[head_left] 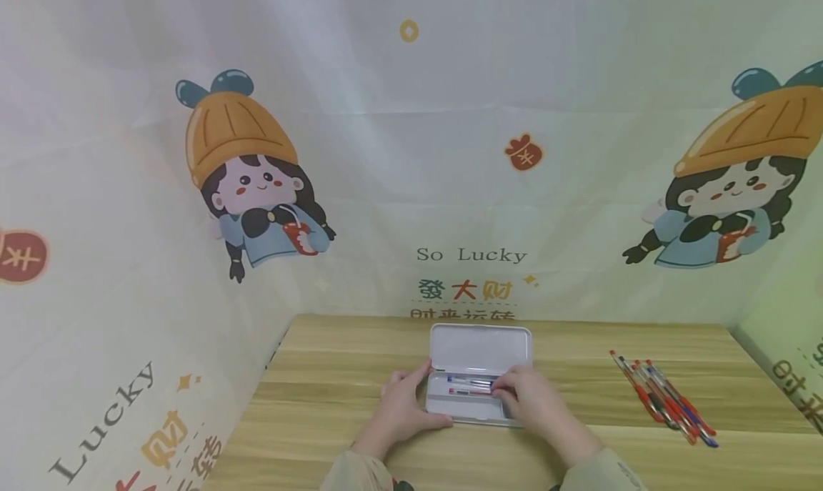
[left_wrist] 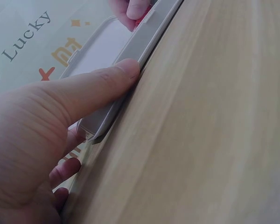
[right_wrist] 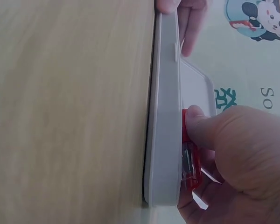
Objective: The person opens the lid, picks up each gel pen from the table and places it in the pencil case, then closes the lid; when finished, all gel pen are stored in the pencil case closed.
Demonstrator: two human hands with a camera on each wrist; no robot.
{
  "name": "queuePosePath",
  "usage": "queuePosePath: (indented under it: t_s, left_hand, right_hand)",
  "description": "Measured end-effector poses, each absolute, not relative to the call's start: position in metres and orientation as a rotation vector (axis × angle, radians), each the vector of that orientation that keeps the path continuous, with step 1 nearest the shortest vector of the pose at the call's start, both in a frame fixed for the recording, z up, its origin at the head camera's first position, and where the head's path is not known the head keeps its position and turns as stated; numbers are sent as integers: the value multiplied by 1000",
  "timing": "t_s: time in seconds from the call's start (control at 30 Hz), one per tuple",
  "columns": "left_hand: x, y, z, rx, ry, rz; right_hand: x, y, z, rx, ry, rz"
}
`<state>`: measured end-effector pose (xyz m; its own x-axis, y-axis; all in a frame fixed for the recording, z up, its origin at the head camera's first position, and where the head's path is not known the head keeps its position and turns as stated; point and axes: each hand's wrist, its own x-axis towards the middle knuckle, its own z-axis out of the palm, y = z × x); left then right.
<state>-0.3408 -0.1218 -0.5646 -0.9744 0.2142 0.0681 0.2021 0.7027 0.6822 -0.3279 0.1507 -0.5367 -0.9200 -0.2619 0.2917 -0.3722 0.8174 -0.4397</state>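
A white pencil case lies open on the table, its lid tilted up at the back. Inside are a few clear pens with blue and red parts. My left hand grips the case's left end; its thumb lies on the front wall, its fingers round the far side. Over the right part of the case, my right hand pinches a red-capped pen between thumb and fingers, just inside the front wall. The fingers partly cover that pen.
Several loose pens with red, blue and black parts lie in a bunch to the right on the wooden table. A printed cloth backdrop hangs behind the table and along its sides.
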Motion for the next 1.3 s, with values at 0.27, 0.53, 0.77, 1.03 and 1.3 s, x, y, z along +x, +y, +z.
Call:
queuePosePath:
  t_s: [0.27,0.53,0.77,1.03,1.3]
  left_hand:
    - [-341,-122,-564,354,2884,1156]
    - [-341,-122,-566,369,2894,1170]
    - [-340,-122,-566,365,2899,1165]
    - [-341,-122,-567,360,2904,1159]
    - [-341,-122,-567,354,2898,1158]
  right_hand:
    - [-331,152,-542,527,-2776,695]
    - [-332,153,-544,545,-2746,684]
    - [-331,161,-543,458,-2720,956]
    - [-328,182,-530,283,-2716,1052]
    - [-324,202,-526,247,-2634,1010]
